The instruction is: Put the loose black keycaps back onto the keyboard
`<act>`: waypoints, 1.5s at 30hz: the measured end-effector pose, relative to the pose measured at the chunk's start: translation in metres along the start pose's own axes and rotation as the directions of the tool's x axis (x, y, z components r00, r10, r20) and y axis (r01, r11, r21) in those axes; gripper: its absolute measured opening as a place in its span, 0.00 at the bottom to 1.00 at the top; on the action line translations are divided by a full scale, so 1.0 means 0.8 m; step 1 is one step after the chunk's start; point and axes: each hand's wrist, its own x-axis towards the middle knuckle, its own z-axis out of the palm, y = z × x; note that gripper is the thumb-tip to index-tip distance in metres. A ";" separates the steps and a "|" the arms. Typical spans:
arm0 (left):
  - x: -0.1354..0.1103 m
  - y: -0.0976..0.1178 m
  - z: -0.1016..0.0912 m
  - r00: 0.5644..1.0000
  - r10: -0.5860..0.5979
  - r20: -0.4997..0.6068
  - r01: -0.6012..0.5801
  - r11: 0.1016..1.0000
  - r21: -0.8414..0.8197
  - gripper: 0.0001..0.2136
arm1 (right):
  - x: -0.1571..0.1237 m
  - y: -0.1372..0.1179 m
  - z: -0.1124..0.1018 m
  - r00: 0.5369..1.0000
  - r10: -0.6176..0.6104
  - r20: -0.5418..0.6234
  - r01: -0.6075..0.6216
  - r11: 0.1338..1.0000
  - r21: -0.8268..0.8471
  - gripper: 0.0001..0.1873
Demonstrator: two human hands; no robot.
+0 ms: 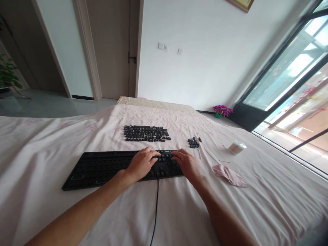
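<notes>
Black keyboard [102, 167] lies flat on the sheet [61, 212]; keycaps [145, 132] sit rowed toward the sheet's far edge, presumably preserving order. Left hand [143, 163], right hand [187, 165]: fingers bent over keyboard's right end, grip unclear.

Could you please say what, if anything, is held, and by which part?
Left hand and right hand are at the keyboard; any hold cannot be told.

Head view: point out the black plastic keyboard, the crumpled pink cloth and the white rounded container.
Black plastic keyboard [109, 164], head view: left section.
Crumpled pink cloth [229, 175], head view: middle.
White rounded container [237, 148], head view: middle.
</notes>
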 end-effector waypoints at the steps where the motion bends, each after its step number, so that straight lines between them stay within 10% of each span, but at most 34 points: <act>1: 0.008 0.001 0.004 1.000 0.010 0.005 -0.011 0.999 0.047 0.13 | -0.001 0.001 0.003 1.000 -0.002 0.004 0.002 1.000 -0.012 0.12; 13: 0.074 -0.012 0.057 0.994 -0.030 0.107 0.019 0.994 0.106 0.11 | -0.002 -0.014 0.011 0.993 -0.097 0.059 0.107 0.977 -0.186 0.12; 45: 0.087 -0.031 0.060 0.981 -0.105 0.162 0.108 0.994 -0.011 0.11 | 0.001 -0.018 0.011 0.966 -0.203 0.160 0.248 0.905 -0.346 0.13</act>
